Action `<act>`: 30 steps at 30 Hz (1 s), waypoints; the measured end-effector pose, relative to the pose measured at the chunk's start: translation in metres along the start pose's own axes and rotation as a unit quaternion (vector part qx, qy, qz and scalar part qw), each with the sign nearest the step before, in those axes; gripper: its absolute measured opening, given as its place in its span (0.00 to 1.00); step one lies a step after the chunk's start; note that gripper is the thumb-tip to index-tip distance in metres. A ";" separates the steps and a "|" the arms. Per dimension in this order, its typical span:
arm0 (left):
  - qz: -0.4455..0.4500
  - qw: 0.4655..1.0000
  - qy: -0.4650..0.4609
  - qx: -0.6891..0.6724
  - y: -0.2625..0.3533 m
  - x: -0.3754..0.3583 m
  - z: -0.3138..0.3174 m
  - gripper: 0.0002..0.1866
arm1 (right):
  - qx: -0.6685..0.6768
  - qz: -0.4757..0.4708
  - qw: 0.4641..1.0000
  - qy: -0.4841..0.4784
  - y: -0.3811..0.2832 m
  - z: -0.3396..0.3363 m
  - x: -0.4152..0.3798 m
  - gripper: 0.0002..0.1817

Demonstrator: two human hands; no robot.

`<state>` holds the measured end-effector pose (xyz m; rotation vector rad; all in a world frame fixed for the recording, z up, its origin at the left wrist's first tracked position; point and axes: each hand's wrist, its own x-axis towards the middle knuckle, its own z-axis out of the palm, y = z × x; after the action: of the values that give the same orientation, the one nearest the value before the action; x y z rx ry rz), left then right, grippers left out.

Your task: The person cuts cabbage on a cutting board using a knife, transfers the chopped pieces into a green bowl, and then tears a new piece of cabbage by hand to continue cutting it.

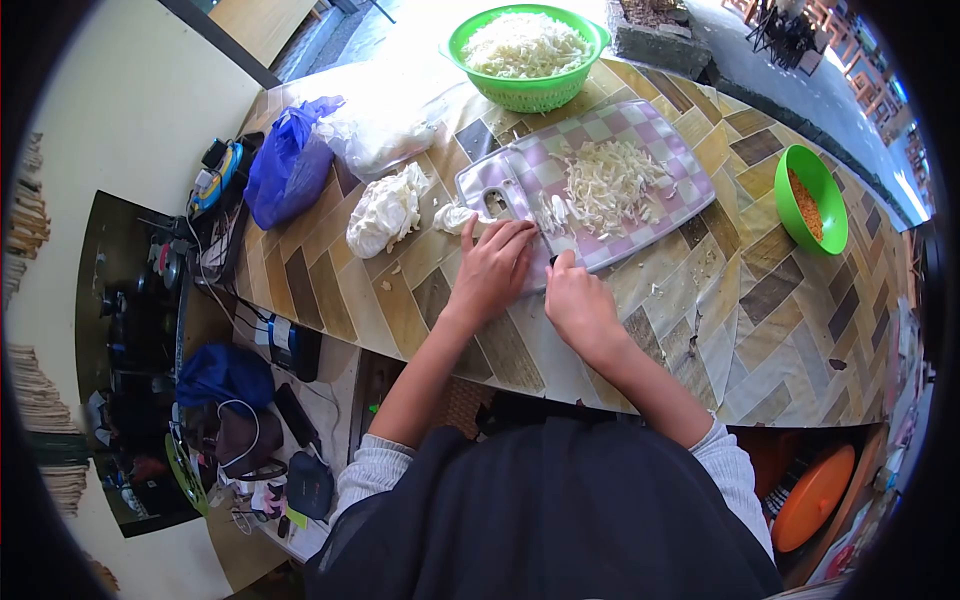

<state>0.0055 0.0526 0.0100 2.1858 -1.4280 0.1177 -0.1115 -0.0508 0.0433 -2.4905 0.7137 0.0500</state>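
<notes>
My left hand (490, 265) lies over the handle end of a pink-and-white checkered cutting board (690, 180), fingers curled down on a pale piece of cabbage (455, 218). My right hand (583, 308) is closed around the dark handle of a knife (543, 242), at the board's near edge. The blade stands close beside my left fingertips. Shredded cabbage (610, 188) is heaped on the board to the right of the blade. A larger chunk of cabbage (385, 212) rests on the table, left of my left hand.
Behind the board stands a green colander (525, 95) full of shreds. A green bowl (830, 200) with orange-brown contents sits at the right. A blue plastic bag (290, 165) and a clear bag (380, 135) lie on the left. The patterned table's near edge (530, 395) is before me.
</notes>
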 end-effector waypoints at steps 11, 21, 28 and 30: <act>-0.013 1.000 -0.003 -0.001 0.000 -0.007 0.000 0.18 | 0.017 -0.042 0.999 0.006 0.002 -0.015 0.019 0.15; -0.018 1.000 -0.008 -0.004 0.002 -0.006 0.000 0.20 | -0.004 -0.014 1.000 0.005 0.003 0.011 0.017 0.16; -0.018 1.000 -0.007 -0.014 -0.001 -0.007 -0.002 0.20 | 0.033 -0.054 0.998 0.003 0.010 -0.017 0.030 0.17; -0.018 1.000 -0.010 -0.015 -0.002 -0.007 -0.002 0.20 | 0.022 -0.039 0.999 -0.004 0.007 -0.016 0.017 0.17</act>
<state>0.0042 0.0599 0.0087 2.1935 -1.3917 0.0609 -0.1017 -0.0722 0.0506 -2.4724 0.6082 0.0164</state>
